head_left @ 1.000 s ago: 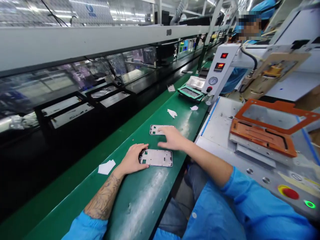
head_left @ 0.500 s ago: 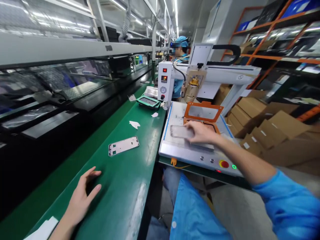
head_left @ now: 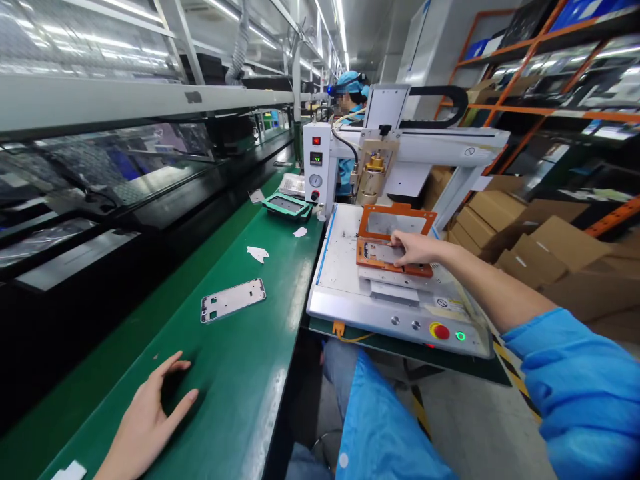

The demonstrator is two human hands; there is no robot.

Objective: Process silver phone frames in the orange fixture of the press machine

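My right hand [head_left: 417, 249] grips a phone frame [head_left: 379, 252] by its right end. That frame lies in the recess of an orange fixture [head_left: 419, 270], whose windowed lid [head_left: 397, 208] stands raised behind it. My fingers cover part of the frame. Over the green bench [head_left: 240, 373], my left hand [head_left: 153, 413] is open, thumb and fingers apart, holding nothing. A second phone frame [head_left: 233, 301], pale with dark-edged cutouts, rests flat on the bench beyond my left hand.
The fixture sits on a white benchtop machine [head_left: 330, 283] with a dispensing head [head_left: 373, 177] above. Paper scraps [head_left: 258, 254] and a green fixture [head_left: 287, 205] lie farther along the bench. A co-worker [head_left: 347, 93] is behind the machine. Cardboard boxes [head_left: 540, 247] stand at right.
My right hand has carried the phone frame from in front of the orange fixture into its recess. My left hand stays open over the bench. The camera view has shifted slightly.
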